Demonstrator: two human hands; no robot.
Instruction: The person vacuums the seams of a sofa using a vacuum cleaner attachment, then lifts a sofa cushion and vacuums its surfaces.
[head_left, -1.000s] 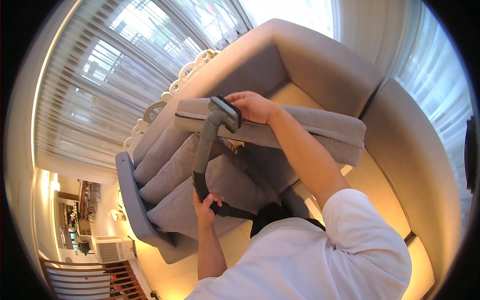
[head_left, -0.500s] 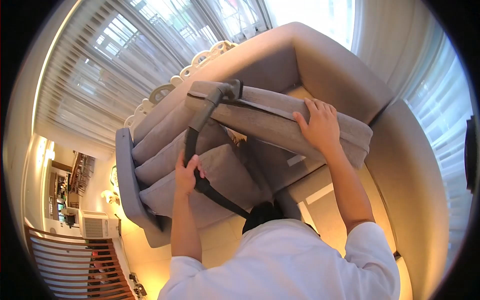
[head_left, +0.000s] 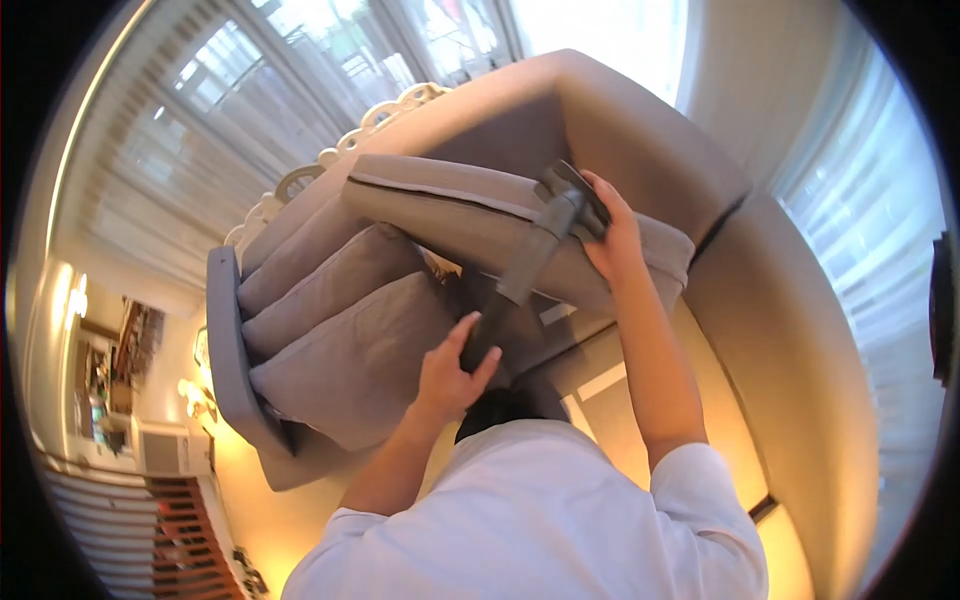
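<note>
Vacuum tube point(head_left: 531, 258) is slanting across the long grey cushion point(head_left: 440, 212), its nozzle point(head_left: 566, 205) pointing away from the person; the left hand point(head_left: 452, 376) is clamping its dark lower end; the right hand point(head_left: 617, 240) is touching the nozzle's edge, whether gripping I cannot tell; pillows point(head_left: 350, 340) are leaning along the sofa point(head_left: 650, 140).

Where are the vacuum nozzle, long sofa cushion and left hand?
Vacuum nozzle point(head_left: 568, 203): head view, middle of its grey head.
Long sofa cushion point(head_left: 470, 230): head view, side below dark seam.
Left hand point(head_left: 450, 374): head view, back of hand.
</note>
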